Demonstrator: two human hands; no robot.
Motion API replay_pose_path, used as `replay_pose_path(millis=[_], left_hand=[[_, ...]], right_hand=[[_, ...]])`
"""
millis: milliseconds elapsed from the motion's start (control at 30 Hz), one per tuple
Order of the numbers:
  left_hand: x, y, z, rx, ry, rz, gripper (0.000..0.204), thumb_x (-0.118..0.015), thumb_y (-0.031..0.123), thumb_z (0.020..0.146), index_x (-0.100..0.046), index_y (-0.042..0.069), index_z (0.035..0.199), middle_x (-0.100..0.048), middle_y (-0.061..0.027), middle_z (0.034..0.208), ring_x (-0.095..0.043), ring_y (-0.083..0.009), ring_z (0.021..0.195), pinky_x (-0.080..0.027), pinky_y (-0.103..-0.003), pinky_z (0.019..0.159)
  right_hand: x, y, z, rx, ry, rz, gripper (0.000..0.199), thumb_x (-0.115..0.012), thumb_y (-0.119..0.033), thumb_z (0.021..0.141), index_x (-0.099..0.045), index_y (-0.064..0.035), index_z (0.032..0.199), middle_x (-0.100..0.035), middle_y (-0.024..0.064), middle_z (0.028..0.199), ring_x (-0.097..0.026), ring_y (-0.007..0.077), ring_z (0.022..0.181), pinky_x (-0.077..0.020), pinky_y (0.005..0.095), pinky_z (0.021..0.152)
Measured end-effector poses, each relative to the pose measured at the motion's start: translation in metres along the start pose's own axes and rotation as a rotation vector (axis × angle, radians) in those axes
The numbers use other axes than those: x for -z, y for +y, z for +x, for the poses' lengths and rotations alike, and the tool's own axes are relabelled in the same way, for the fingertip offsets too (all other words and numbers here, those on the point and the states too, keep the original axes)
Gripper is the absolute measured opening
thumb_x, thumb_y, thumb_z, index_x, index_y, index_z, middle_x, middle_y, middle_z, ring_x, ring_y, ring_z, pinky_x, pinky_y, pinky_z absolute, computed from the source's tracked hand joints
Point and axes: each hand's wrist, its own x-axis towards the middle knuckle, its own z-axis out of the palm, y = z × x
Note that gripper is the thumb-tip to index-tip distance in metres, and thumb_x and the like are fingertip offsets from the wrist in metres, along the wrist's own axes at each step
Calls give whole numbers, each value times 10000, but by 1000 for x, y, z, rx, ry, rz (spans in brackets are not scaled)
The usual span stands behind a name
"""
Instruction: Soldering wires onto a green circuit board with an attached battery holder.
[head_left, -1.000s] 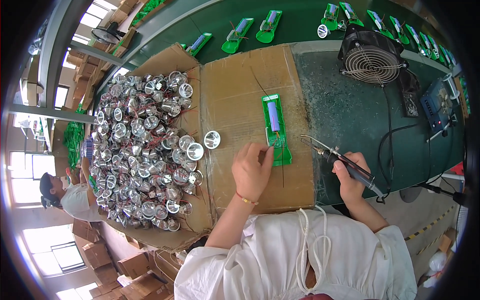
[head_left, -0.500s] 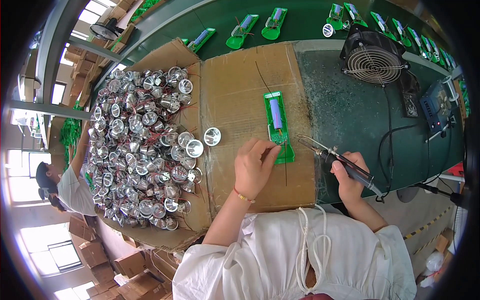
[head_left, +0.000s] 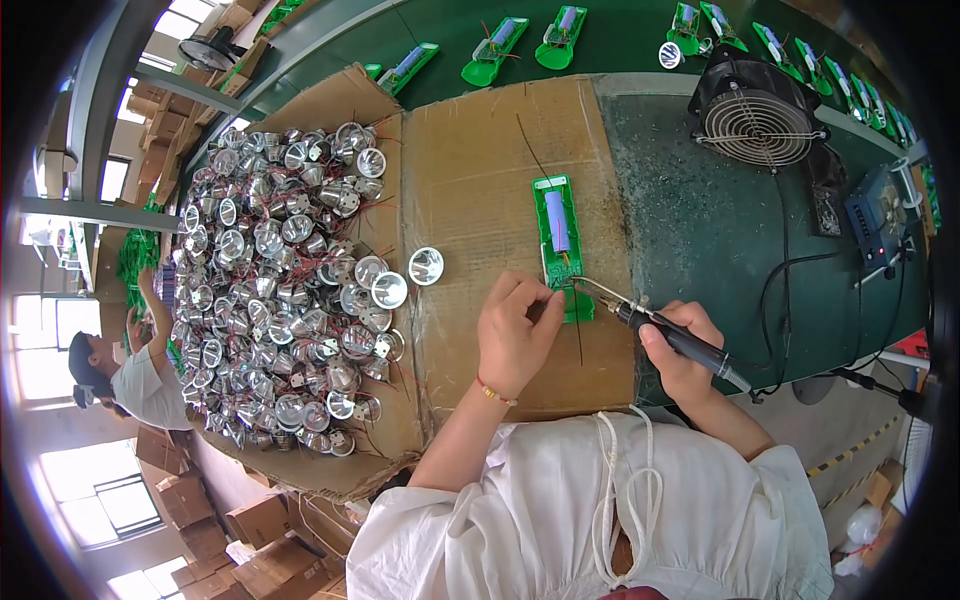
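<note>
A green plastic housing [head_left: 556,205] lies on the cardboard sheet in front of me, with a purple cylindrical battery [head_left: 558,222] and a small green circuit board [head_left: 563,271] in it. My left hand [head_left: 518,330] is at its lower left side, thumb and forefinger pinched at the board on what seems to be a thin dark wire [head_left: 580,345]. My right hand [head_left: 684,345] grips a soldering iron [head_left: 690,346] with a solder-feed tube along it. The iron's tip reaches the board close to my left fingertips; whether it touches is too small to tell.
Left of the housing, a cardboard box [head_left: 385,420] is heaped with silver reflector cups [head_left: 270,240] with red wires. One loose reflector [head_left: 426,266] lies beside it. A fan [head_left: 757,125] and a blue soldering station [head_left: 880,220] stand right. Several green housings [head_left: 495,52] line the back; another person [head_left: 140,370] works far left.
My right hand has brought the soldering iron left, from beside the housing to the circuit board. My left hand keeps its pinch there. The whole view has shifted slightly.
</note>
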Motion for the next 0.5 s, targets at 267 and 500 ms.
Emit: replay_pose_path(millis=[267,500], left_hand=[[-1,-4,0,5,8,-8,97,-649,71,743,-582,19,696,-537,-92,735,-548,-208,602,-441,-299,539],[-2,-3,1,17,0,14,102,-653,74,738,-583,23,686,-542,-85,731,-551,-197,584,-441,-293,526]], right_hand=[[5,1,-4,41,74,-10,157,-659,-50,764,-519,15,795,-558,63,657,-483,90,561,-380,230,490],[13,-3,-5,-63,92,-42,155,-618,-75,793,-477,-10,798,-542,69,622,-468,117,622,-381,246,565]])
